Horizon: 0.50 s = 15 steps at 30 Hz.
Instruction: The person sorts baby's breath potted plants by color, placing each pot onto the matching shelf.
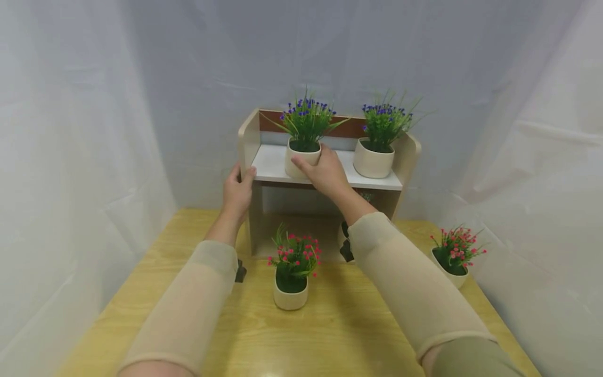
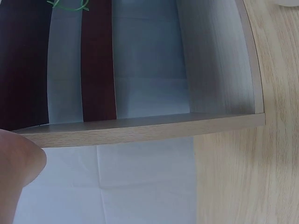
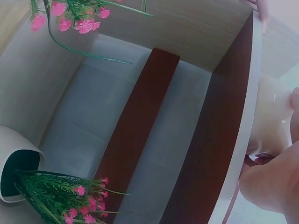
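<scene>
A small two-tier wooden shelf (image 1: 250,220) stands on the table. My left hand (image 1: 237,191) holds its left side panel, thumb at the front edge; in the left wrist view only part of that hand (image 2: 18,163) shows. At the upper board my right hand (image 1: 327,170) grips a cream pot (image 1: 299,161) of purple flowers, thumb in front and fingers round its right side. Whether the pot's base touches the board I cannot tell. A second purple-flowered pot (image 1: 373,161) sits to its right on the same board.
On the table, a pink-flowered pot (image 1: 290,299) stands before the shelf, and another pink-flowered pot (image 1: 452,267) is at the right edge. Inside the lower tier, a pink-flowered pot (image 3: 14,140) is partly hidden by my right arm in the head view. White sheeting (image 1: 198,63) surrounds the table.
</scene>
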Each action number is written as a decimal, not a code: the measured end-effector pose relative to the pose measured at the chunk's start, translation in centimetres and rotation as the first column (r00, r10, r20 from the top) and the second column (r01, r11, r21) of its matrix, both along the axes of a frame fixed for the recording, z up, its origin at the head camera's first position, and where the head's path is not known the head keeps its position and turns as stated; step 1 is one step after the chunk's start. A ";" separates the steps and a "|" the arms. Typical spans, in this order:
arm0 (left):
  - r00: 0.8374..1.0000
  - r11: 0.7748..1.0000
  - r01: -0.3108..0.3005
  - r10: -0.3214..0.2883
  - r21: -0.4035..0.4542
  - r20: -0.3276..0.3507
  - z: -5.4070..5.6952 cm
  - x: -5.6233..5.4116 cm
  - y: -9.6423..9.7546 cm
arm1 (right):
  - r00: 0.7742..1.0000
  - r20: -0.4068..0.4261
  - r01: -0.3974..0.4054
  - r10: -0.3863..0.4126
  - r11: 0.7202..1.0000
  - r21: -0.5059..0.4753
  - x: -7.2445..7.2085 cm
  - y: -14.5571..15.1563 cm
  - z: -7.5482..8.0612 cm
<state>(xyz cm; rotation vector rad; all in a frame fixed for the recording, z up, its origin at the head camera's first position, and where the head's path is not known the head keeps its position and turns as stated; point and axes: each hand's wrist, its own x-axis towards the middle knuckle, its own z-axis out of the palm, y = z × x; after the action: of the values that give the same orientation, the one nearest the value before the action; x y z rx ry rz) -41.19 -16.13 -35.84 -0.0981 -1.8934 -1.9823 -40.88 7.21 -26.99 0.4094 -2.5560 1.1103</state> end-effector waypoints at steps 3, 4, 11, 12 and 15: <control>1.000 1.000 -0.001 0.001 -0.004 0.000 0.2 0.0 0.2 | 1.000 -0.008 0.012 -0.012 1.000 0.006 -0.3 0.1 0.0; 1.000 1.000 0.000 0.000 -0.002 -0.001 0.3 -0.1 0.2 | 1.000 -0.013 0.016 -0.016 1.000 0.006 -0.5 0.1 0.0; 1.000 1.000 0.001 -0.001 0.000 0.021 0.5 -0.4 0.2 | 0.998 0.017 0.069 -0.068 0.997 -0.031 -1.0 -0.3 -0.3; 1.000 1.000 -0.003 0.003 -0.001 0.026 0.6 -0.3 0.2 | 0.997 0.028 0.079 -0.078 0.996 -0.034 -1.0 -0.4 -0.3; 0.999 1.000 -0.013 0.012 0.002 0.033 0.7 -0.3 0.1 | 0.993 0.048 0.108 -0.107 0.994 -0.019 -1.0 -0.7 -0.3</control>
<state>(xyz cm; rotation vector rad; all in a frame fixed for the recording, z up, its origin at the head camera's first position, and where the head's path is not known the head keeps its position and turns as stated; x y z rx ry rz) -41.47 -16.04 -35.17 -0.0534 -1.9069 -1.9898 -41.93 6.55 -27.30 0.2394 -2.5706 1.1196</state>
